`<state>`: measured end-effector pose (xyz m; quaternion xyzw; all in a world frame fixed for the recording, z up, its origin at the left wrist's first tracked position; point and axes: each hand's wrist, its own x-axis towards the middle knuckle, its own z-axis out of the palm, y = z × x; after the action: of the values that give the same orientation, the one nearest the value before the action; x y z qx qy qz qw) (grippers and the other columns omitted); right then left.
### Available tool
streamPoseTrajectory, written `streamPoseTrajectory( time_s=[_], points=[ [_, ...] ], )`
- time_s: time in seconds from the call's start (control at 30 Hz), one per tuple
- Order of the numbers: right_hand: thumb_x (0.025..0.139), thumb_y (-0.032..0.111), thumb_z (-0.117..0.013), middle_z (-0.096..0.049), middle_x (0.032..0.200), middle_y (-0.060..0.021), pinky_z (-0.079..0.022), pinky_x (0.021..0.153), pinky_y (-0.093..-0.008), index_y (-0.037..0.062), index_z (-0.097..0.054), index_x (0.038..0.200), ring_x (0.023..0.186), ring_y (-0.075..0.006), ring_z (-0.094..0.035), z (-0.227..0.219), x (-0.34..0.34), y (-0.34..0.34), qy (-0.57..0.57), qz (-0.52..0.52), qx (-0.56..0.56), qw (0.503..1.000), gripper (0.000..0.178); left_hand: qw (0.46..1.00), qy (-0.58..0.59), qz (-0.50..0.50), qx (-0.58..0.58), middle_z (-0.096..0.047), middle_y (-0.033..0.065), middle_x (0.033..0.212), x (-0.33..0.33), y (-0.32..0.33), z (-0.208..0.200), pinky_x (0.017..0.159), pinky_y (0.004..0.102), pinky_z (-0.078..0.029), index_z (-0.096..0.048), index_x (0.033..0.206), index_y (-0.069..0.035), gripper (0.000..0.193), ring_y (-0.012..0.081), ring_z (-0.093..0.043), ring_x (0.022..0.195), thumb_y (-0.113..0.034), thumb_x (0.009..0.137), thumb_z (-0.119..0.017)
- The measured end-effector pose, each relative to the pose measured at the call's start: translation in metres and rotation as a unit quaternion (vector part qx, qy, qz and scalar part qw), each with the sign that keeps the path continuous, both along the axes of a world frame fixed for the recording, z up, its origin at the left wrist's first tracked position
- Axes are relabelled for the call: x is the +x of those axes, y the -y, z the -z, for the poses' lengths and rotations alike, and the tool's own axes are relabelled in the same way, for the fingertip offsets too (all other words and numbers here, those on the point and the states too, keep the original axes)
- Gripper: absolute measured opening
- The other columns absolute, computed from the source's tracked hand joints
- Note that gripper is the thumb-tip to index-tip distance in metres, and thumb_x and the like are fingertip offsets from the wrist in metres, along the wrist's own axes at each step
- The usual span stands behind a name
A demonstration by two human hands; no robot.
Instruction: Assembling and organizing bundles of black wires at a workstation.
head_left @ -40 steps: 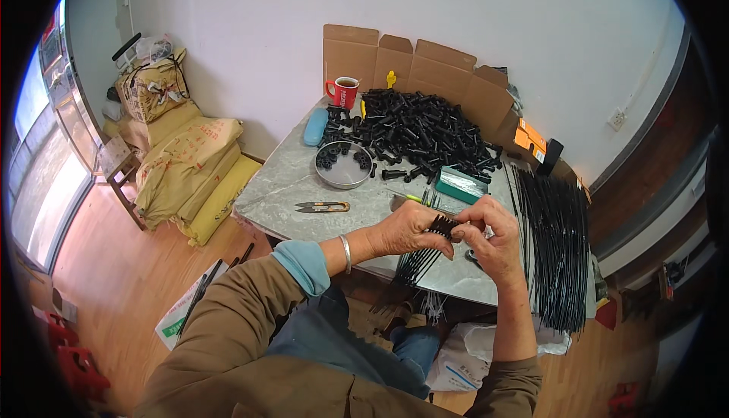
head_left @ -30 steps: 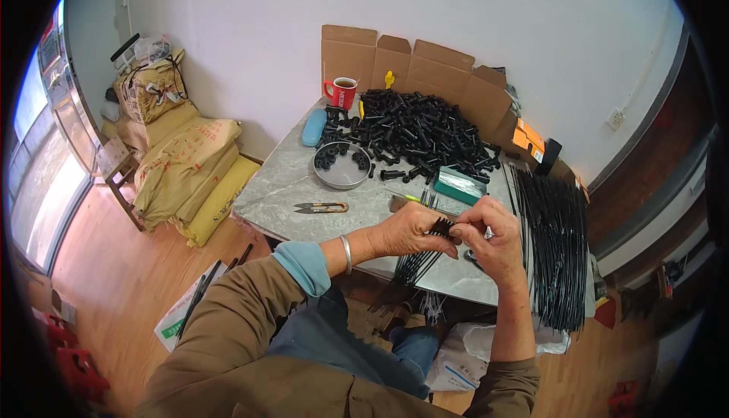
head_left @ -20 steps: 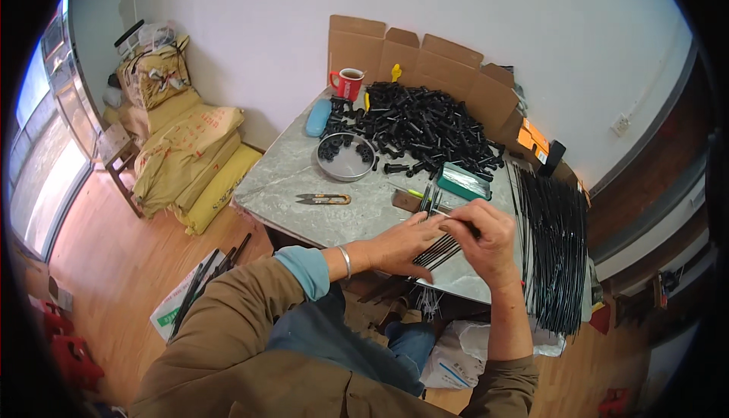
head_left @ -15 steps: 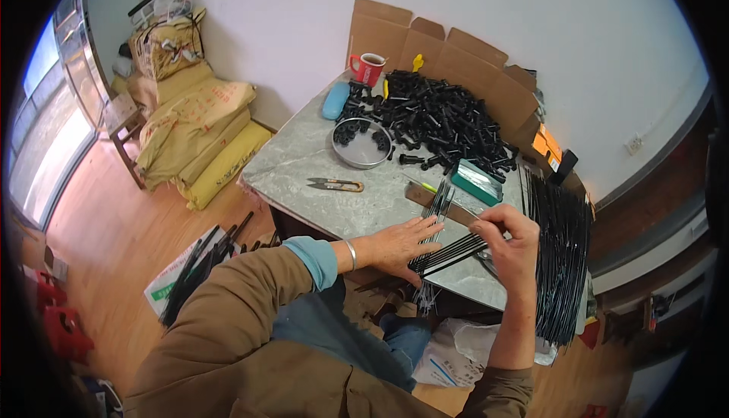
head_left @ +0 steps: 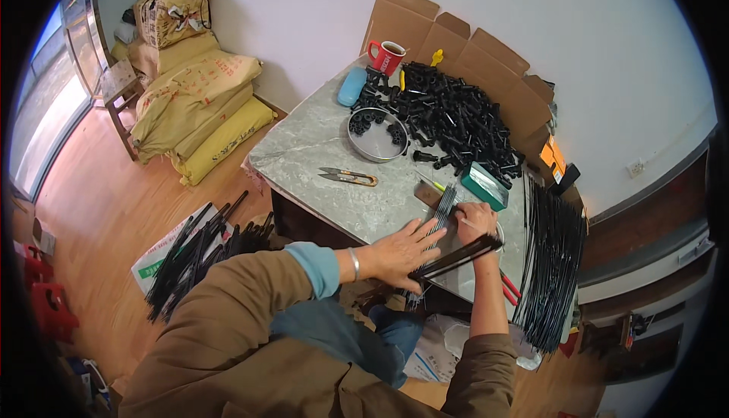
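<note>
Left hand (head_left: 406, 255): in the middle of the frame, palm down, fingers spread apart; the fingertips lie over the grey rods.
Right hand (head_left: 476, 222): right of centre, its fingers curled down near the upper part of the same rods; I cannot tell whether it pinches anything.
Grey rods (head_left: 445, 207): a slim, slanting bunch between the two hands, partly covered by the left one.
Dark bundle (head_left: 459, 258): just below centre, running from beside the left thumb up to the right wrist, which it overlaps in this view; what grips it is unclear.
Brown block (head_left: 427, 193): flat on the grey table (head_left: 296, 145), just above the left fingertips.
Green box (head_left: 484, 186): above the right hand.
Red handles (head_left: 510, 289): right of the right forearm, near the table's edge.
Long black rods (head_left: 548, 266): a wide spread down the right side of the frame.
Snips (head_left: 348, 176): left of the hands, lying flat.
Round bowl (head_left: 376, 145): above the snips, small black pieces inside.
Black parts (head_left: 459, 118): heaped at upper centre, before the cardboard (head_left: 486, 53).
Red mug (head_left: 387, 57): upper centre, upright, dark liquid inside.
Blue case (head_left: 351, 87): just below the mug, to its left.
</note>
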<state>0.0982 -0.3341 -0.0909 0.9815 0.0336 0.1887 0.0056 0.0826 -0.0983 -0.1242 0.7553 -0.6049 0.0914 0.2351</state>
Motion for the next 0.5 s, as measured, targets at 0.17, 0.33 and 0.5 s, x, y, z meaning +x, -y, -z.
streamPoseTrajectory(
  time_s=[0.17,0.33,0.5],
  points=[
    [0.077,0.012,-0.064,-0.068,0.096,-0.0033,-0.039,0.078,-0.0417,0.0105,-0.069,0.097,0.091,-0.0253,-0.056,-0.003,-0.013,-0.021,0.004,-0.064,0.029,0.998,0.02,1.0,-0.002,-0.019,0.017,-0.023,0.0237,0.149,-0.008,-0.016,0.003,0.111,0.052,-0.018,-0.046,0.13,-0.001,0.084,0.0414,-0.016,0.14,-0.057,0.072,-0.069],
    [0.076,0.008,-0.065,-0.067,0.097,-0.0015,-0.039,0.08,-0.0389,0.0117,-0.069,0.098,0.092,-0.0234,-0.056,-0.006,-0.011,-0.009,-0.014,-0.108,0.08,0.991,0.023,0.999,-0.022,-0.004,0.031,-0.027,0.0227,0.148,-0.014,-0.024,-0.002,0.111,0.0496,-0.018,-0.048,0.13,-0.001,0.081,0.0394,-0.019,0.139,-0.054,0.073,-0.069],
    [0.079,0.006,-0.062,-0.067,0.098,-0.0053,-0.043,0.078,-0.0395,0.0086,-0.068,0.1,0.089,-0.026,-0.058,0.003,0.007,0.005,0.007,-0.111,0.158,0.981,0.022,0.999,-0.046,-0.002,0.028,-0.025,0.0202,0.149,-0.013,-0.027,-0.002,0.112,0.0495,-0.017,-0.042,0.134,-0.001,0.088,0.0378,-0.017,0.141,-0.055,0.072,-0.07]
  ],
)
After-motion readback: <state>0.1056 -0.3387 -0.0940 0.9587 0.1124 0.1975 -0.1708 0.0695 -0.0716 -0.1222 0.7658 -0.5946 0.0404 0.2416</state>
